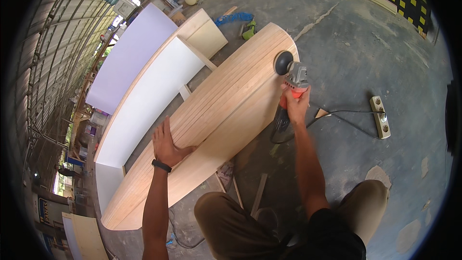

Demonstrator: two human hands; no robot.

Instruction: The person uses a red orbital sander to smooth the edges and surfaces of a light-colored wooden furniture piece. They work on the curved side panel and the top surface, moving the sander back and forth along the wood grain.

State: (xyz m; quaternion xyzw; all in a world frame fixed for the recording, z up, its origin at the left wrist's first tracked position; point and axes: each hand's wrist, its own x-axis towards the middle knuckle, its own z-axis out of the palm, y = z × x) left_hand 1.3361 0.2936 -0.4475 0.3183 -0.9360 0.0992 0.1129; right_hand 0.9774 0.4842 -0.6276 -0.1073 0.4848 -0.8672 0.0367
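A long, curved wooden piece (231, 89) made of narrow light strips lies slantwise in front of me, with a flat side panel along its near edge. My left hand (167, 143), a dark band on its wrist, rests on the strips with fingers spread. An angle grinder (297, 78) with a red and grey body is in my right hand (297, 102), whose fingers wrap round it. The grinder's round black disc (283, 62) is tilted on its edge at the far right end of the wood; whether it touches the surface I cannot tell.
Behind the wood stand a white curved panel (156, 82) and a lilac one (132, 58). A power strip (380, 117) with a black cord (344, 111) lies on the concrete floor to the right. A blue coiled hose (236, 18) and loose wood lie farther back.
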